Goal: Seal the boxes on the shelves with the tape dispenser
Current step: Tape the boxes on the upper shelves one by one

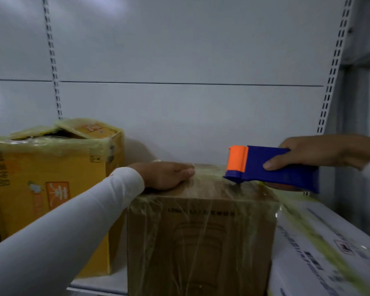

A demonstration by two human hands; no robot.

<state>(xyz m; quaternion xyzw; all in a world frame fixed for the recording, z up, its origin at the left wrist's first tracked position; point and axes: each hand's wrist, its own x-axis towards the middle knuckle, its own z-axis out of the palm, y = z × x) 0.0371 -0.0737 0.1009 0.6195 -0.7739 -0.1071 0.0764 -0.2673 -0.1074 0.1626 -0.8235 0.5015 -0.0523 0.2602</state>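
A brown cardboard box [199, 236] stands in the middle of the shelf, with clear tape over its top and front. My left hand [167, 175] lies flat on the left part of its top, fingers together, pressing down. My right hand [320, 153] grips a blue tape dispenser [273, 167] with an orange front piece. The dispenser's lower front edge touches the right part of the box top. A strip of clear tape runs from the dispenser down past the box's right edge.
A yellow box [51, 189] wrapped in tape, its top flaps uneven, stands to the left. A white box [320, 248] with taped edges sits lower at the right. The white shelf back panel [179, 103] with slotted uprights rises behind.
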